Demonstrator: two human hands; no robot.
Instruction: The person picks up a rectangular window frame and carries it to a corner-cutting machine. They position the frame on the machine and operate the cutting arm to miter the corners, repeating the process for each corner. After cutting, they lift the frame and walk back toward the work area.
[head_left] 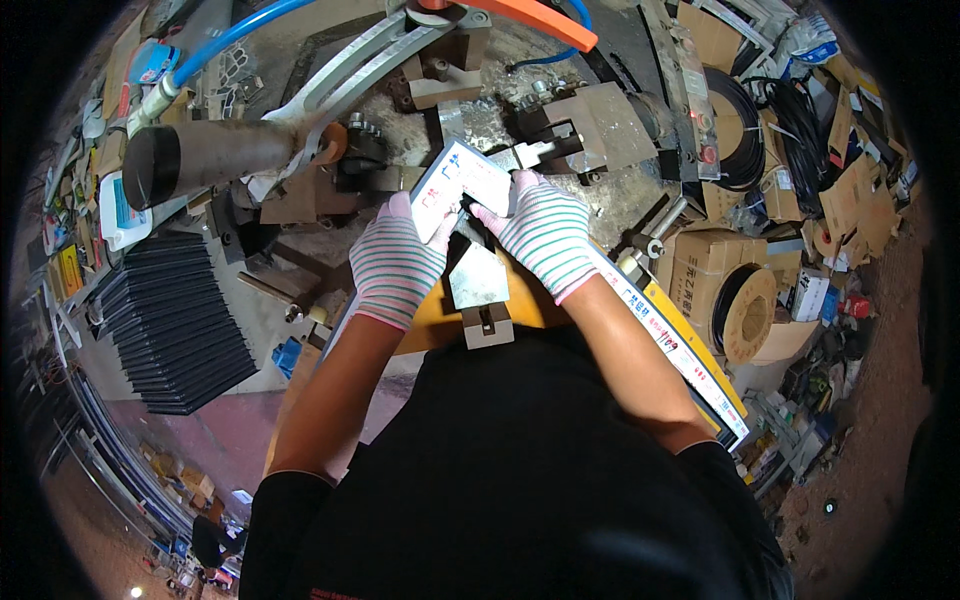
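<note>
My left hand (398,265), in a white glove with green stripes, grips one leg of a white-filmed frame corner (462,178). My right hand (548,235), gloved alike, closes on the other leg; both thumbs lie on the inner side. The two legs meet at an angle pointing away from me, between the jaws of a metal machine. A long white-filmed profile (665,338) runs out below my right forearm. Just nearer than the corner sits a pointed metal block (480,278). The fingers under the profile are hidden.
A thick dark cylinder (210,160) on a metal arm stands at the left. Beyond the hands are clamp blocks (600,125) and an orange lever (535,20). Black strips (175,320) are stacked at the left. Cartons (700,270) and a cable spool (750,312) stand at the right.
</note>
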